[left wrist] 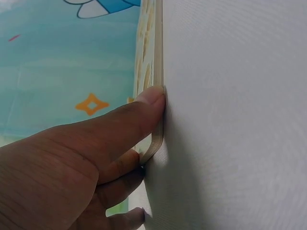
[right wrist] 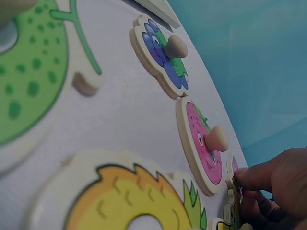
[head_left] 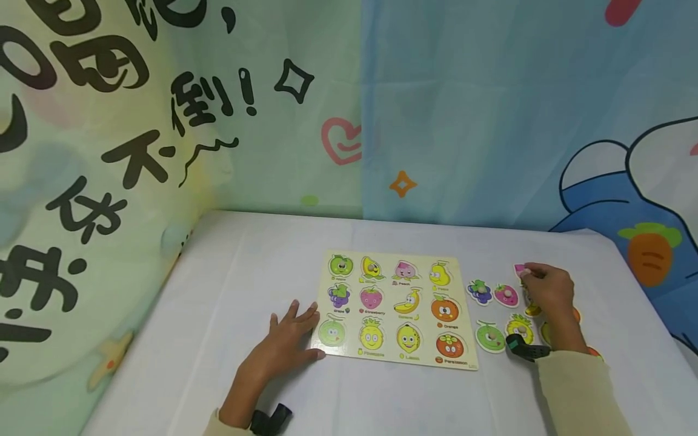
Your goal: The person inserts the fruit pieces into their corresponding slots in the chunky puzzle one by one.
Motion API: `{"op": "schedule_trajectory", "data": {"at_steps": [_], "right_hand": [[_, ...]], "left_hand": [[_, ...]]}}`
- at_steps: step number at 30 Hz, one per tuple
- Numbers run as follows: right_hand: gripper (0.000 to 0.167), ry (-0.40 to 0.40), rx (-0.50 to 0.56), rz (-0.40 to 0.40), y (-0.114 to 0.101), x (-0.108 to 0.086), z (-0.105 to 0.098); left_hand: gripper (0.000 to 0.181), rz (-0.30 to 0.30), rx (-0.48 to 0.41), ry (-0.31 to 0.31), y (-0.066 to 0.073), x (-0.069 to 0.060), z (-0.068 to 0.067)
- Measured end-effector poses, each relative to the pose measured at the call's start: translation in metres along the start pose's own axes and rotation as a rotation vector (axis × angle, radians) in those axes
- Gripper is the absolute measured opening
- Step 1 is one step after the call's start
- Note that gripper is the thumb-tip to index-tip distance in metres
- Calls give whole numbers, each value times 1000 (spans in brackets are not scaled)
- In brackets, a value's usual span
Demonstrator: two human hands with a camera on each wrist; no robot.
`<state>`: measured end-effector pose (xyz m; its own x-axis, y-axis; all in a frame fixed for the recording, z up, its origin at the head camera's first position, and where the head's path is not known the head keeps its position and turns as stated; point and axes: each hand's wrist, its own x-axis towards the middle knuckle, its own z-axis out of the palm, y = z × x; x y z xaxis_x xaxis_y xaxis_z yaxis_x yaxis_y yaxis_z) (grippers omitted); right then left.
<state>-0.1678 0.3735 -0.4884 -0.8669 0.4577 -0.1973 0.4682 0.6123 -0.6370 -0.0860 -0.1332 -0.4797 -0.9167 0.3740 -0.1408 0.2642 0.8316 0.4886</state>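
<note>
Your left hand (head_left: 289,342), fingers spread, touches the board (head_left: 389,340) at its near-left corner; your right hand (head_left: 552,293) pinches a pink piece (head_left: 518,269); cloth (head_left: 272,248) stretches behind.

A pale-yellow rectangular board (head_left: 388,318), lower centre of the head view, bears multicoloured printed fruits (head_left: 445,310); a round green wooden piece (right wrist: 38,76), upper left of the right wrist view, has darker green spots.

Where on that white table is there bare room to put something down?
Bare white cloth lies left of the board, beyond the left hand; more lies on the board's near side. A narrower strip runs between board and curtain. It's crowded right of the board, where loose fruit pieces sit close together around the right hand.
</note>
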Motion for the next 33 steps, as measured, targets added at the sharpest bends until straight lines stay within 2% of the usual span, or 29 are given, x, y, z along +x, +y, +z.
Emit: {"op": "schedule_trajectory", "data": {"at_steps": [4,12,16,27,33], "right_hand": [[45,13,17,18,-1,-1,2],[47,87,132,55,-5,1,12],[51,79,182,68,-13,-2,14],[54,58,140,-59,-31,-14,21],[60,-1,166,-75,-41,-22,23]], "left_hand": [[75,-2,1,-1,2,0,-1],[74,-5,-16,-7,0,0,-1],[74,-8,-16,-8,-1,0,0],[75,3,10,-1,-2,1,1],[74,7,10,5,-2,0,2]]}}
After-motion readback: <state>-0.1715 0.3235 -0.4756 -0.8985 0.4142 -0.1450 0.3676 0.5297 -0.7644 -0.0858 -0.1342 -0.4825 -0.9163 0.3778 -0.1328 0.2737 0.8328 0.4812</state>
